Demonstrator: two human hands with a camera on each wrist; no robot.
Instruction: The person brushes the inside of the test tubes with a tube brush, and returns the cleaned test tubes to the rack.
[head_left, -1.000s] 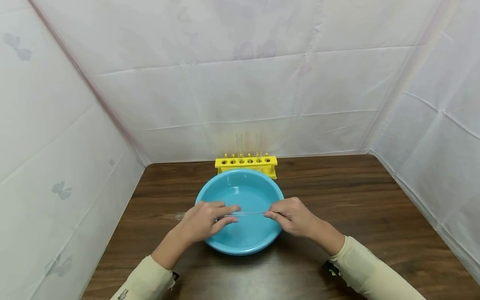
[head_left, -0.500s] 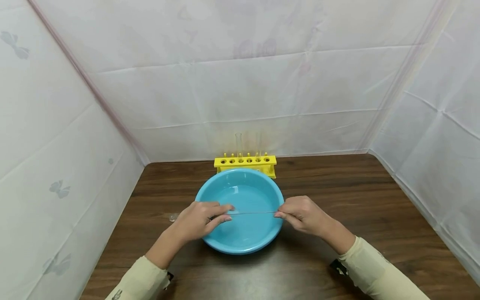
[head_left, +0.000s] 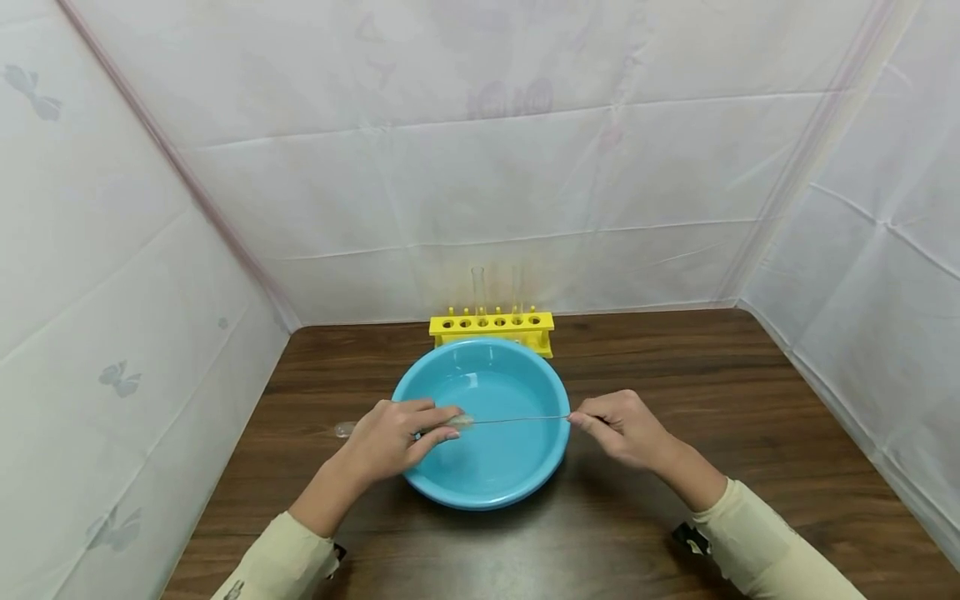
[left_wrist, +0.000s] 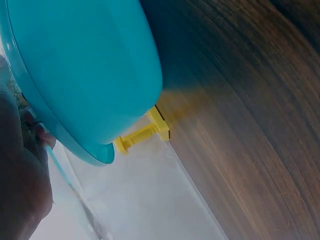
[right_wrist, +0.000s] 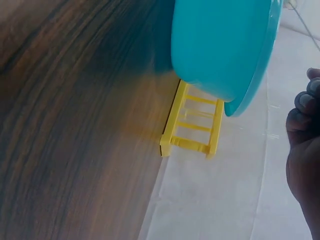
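Closely curled, right hand [head_left: 619, 427] pinches thin wire [head_left: 517, 419].

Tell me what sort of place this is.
Probably a makeshift booth for lab-style work: white sheeting hangs on three sides of a wood-grain tabletop, where a yellow rack with two clear tubes stands beyond a blue basin.
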